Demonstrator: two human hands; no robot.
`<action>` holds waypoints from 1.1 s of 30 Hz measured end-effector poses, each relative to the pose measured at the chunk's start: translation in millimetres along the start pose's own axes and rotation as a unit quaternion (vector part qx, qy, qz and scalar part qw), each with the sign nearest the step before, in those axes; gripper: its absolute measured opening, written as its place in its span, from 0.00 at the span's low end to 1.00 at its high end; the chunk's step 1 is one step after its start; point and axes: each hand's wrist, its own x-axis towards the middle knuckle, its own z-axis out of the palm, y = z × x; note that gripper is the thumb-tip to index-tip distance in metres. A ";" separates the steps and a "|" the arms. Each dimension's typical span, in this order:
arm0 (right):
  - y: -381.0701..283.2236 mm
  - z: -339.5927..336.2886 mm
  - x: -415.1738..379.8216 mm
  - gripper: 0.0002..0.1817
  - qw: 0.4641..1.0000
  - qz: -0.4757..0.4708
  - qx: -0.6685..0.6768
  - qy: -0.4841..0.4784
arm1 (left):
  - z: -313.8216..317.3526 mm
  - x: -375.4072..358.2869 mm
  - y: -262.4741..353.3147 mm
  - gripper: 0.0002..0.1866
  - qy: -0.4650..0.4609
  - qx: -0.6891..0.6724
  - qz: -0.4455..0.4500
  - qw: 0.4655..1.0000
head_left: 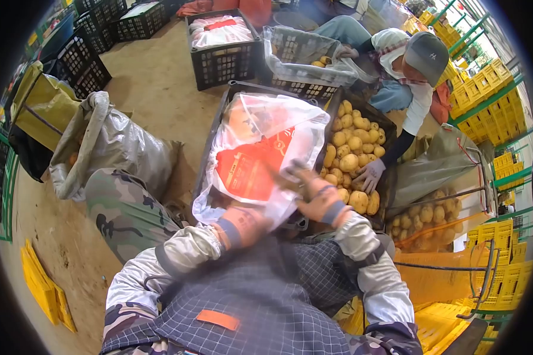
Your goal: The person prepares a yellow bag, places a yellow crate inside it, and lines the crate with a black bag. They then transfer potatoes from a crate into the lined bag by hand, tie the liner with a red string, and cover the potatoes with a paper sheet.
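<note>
A clear plastic bag [302, 127] lines a black crate [206, 168] in front of me. A red printed sheet [243, 168] lies on the contents under the film. My left hand [246, 225], in an orange glove with a grey cuff, is closed on the gathered film at the crate's near edge. My right hand [318, 195], gloved alike, is over the bag's near right side. Motion smears its fingers, and I cannot make out whether the brownish blur at them is something held.
Right of the bag, a co-worker's gloved hand [370, 176] touches potatoes [352, 136] in a crate. A mesh sack of potatoes [423, 219] stands farther right, a pale sack [115, 145] at left. Another packed crate [225, 56] and a lined crate [305, 71] stand beyond.
</note>
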 end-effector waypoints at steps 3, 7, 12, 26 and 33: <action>-5.4 18.0 6.8 0.25 0.925 0.170 0.013 -0.340 | -2.7 -17.1 6.3 0.13 -0.026 -0.031 -0.039 0.998; 21.8 19.6 -29.8 0.27 0.877 0.203 0.013 -0.436 | 19.0 -44.1 -29.7 0.19 0.008 -0.139 -0.118 0.983; 34.7 -0.4 -56.9 0.28 0.860 0.201 0.031 -0.468 | 11.1 -65.1 -27.8 0.30 -0.054 -0.089 -0.232 0.967; 134.8 21.4 -97.2 0.28 0.756 0.252 0.108 -0.595 | 16.8 -38.0 -66.8 0.16 0.287 0.071 -0.093 0.951; 141.4 18.6 -135.3 0.28 0.815 0.274 0.092 -0.502 | -7.9 -33.4 -123.0 0.08 -0.012 0.108 -0.007 0.994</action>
